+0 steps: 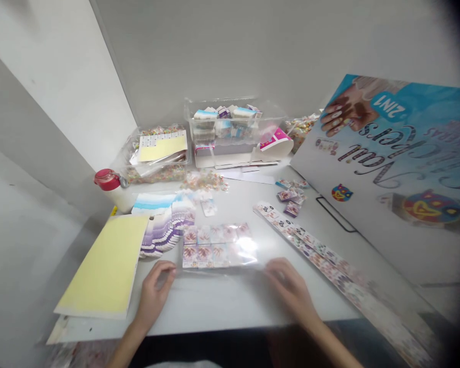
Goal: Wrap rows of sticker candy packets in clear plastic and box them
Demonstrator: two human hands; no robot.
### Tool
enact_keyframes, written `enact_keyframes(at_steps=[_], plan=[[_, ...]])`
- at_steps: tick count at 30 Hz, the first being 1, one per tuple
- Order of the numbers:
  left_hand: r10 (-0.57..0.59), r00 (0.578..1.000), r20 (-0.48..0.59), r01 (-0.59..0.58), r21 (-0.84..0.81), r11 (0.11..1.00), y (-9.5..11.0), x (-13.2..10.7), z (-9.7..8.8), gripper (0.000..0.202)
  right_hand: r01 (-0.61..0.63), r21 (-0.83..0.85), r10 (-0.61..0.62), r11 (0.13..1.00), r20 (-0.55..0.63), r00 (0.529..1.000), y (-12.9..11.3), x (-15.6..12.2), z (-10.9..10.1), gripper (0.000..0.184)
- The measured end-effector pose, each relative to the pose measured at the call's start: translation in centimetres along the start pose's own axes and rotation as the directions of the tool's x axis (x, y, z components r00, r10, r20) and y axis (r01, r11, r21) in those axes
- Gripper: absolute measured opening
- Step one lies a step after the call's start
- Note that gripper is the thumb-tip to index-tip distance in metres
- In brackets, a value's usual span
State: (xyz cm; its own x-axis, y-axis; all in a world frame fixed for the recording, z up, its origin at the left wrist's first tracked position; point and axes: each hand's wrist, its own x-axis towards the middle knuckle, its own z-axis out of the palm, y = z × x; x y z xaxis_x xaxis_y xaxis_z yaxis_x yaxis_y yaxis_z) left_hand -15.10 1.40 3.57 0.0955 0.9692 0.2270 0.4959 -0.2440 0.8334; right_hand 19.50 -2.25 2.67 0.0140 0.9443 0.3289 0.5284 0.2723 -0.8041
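On the white table (222, 312) in front of me lies a clear plastic bag (249, 250) with small printed packets (205, 253) in two rows inside. My left hand (155, 289) pinches the near left corner of the bag between thumb and fingers. At the near right corner, my right hand (289, 286) is slightly blurred, with its fingertips closed on the plastic. Glare hides the packets at the right end of the bag. Just beyond my left hand, fanned purple-and-white cards (163, 232) lie in an overlapping row beside blue-and-white ones (153, 203).
A yellow sheet (107, 266) lies at left, near a red-capped bottle (111, 186). Clear bins (230, 128) with packets stand at the back. Loose packets (291, 199) and long sticker strips (329, 266) lie at right, before a large printed board (398, 179).
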Motion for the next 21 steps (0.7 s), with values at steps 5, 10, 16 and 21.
enact_keyframes(at_steps=[5, 10, 16, 21], plan=[[-0.209, 0.976, -0.059, 0.197, -0.163, 0.967, 1.3, -0.3, 2.0, 0.018, -0.352, 0.151, 0.369, 0.924, -0.106, 0.923, -1.3, 0.7, 1.6, 0.021], [-0.369, 0.910, -0.188, 0.318, -0.255, 0.913, 2.3, 0.5, 3.7, 0.026, -0.462, 0.216, 0.505, 0.860, -0.228, 0.833, -2.9, 1.9, 3.2, 0.029], [-0.349, 0.897, -0.273, 0.297, -0.215, 0.930, 3.1, 1.1, 4.7, 0.029, -0.509, 0.178, 0.539, 0.842, -0.275, 0.796, -3.3, 2.7, 4.6, 0.031], [-0.314, 0.885, -0.343, 0.297, -0.102, 0.949, 3.4, 1.1, 4.9, 0.032, -0.546, 0.076, 0.536, 0.834, -0.344, 0.771, -2.8, 2.4, 5.2, 0.032]])
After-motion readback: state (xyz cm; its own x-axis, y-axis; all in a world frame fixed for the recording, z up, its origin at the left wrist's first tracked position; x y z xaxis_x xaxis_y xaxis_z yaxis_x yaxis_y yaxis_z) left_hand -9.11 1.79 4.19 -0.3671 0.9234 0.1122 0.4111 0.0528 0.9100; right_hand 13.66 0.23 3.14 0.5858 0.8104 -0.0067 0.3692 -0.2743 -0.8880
